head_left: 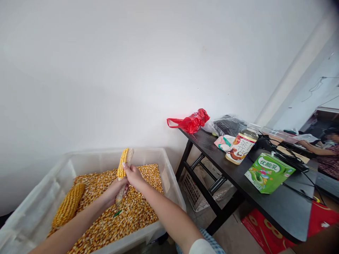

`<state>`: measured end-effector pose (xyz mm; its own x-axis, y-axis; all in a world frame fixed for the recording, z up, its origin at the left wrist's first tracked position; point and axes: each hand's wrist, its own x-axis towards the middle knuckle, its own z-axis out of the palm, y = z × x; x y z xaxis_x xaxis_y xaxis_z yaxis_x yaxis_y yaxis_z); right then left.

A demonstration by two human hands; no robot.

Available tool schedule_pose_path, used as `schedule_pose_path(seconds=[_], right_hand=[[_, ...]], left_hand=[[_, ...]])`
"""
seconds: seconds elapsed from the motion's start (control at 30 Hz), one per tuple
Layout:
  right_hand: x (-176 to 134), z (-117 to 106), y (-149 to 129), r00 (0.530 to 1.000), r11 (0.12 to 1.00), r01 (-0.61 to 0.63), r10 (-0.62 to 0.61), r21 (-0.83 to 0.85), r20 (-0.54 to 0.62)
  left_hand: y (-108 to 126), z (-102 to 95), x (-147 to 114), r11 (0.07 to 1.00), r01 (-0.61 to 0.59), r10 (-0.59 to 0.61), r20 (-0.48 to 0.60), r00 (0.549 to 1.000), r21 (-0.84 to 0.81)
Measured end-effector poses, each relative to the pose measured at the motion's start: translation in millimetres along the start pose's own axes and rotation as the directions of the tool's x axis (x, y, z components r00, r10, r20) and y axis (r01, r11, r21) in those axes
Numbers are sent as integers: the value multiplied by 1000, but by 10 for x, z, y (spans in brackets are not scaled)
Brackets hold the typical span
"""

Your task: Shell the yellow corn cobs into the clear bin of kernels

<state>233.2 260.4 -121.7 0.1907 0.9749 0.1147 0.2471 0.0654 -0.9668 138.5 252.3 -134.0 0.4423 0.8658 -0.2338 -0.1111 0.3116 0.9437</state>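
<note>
A partly stripped corn cob (123,164) stands tilted upright over the bin, with yellow kernels on its left side and bare pale cob on its right. Around its lower part my left hand (119,188) is closed. My right hand (133,175) grips the same cob just above, its thumb pressed against the kernels. Below both hands lies a thick bed of loose corn kernels (143,201) in a white plastic bin (169,173). One full ear of corn (69,204) rests on the kernels at the left. A small green piece (117,213) lies near the cob's lower end.
To the right stands a black table (283,211) holding a red plastic bag (194,121), a drink bottle (242,144), a green carton (270,173) and cables. Beneath it sits a white crate (192,192). Another person (327,155) is at the far right. A white wall rises behind.
</note>
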Motion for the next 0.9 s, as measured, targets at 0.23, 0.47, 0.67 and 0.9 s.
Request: schedule_pose_path(seconds=[0.23, 0.47, 0.67, 0.9], right_hand=[[-34, -24, -63, 995, 989, 97, -100, -114, -19], [49, -58, -20, 984, 969, 175, -178, -173, -2], [61, -377, -153, 1000, 850, 12, -4, -527, 17], [-243, -925, -364, 970, 706, 207, -57, -677, 237]], left_hand=[[-8, 19, 42, 999, -29, 31, -112, 993, 17], [35, -7, 24, 986, 49, -42, 44, 998, -158], [135, -26, -24, 998, -52, 54, -39, 998, 45], [321, -190, 34, 995, -10, 25, -160, 987, 99]])
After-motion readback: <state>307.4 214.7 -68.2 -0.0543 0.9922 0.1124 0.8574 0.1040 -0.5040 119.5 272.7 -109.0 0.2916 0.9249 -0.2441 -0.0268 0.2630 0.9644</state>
